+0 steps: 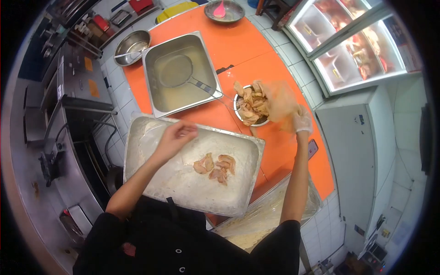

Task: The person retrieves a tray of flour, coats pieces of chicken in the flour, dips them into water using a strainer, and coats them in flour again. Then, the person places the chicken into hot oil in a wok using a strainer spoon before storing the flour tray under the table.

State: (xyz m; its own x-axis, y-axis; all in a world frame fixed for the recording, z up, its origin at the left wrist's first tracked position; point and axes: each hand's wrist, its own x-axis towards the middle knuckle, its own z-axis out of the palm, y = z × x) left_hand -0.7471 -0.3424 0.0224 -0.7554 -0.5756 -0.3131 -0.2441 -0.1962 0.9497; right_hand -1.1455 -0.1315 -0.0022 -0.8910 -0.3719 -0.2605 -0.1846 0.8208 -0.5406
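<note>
My left hand [176,139] is bare and hovers over the flour tray [201,192], its fingers curled together; whether anything small is between them is hidden. Several pieces of raw meat [215,167] lie on the flour in the middle of the tray. My right hand [302,121], in a clear glove, holds a blurred translucent plastic bag [280,98] at the right side of a round bowl. Meat pieces [251,104] are heaped in that bowl, right beside the bag.
A deep steel pan [160,101] of cloudy liquid holds a strainer [176,71]. Metal bowls [224,13] [132,46] stand at the far side. A phone [313,148] lies near the table's right edge. A plastic-lined container [266,211] is at the lower right.
</note>
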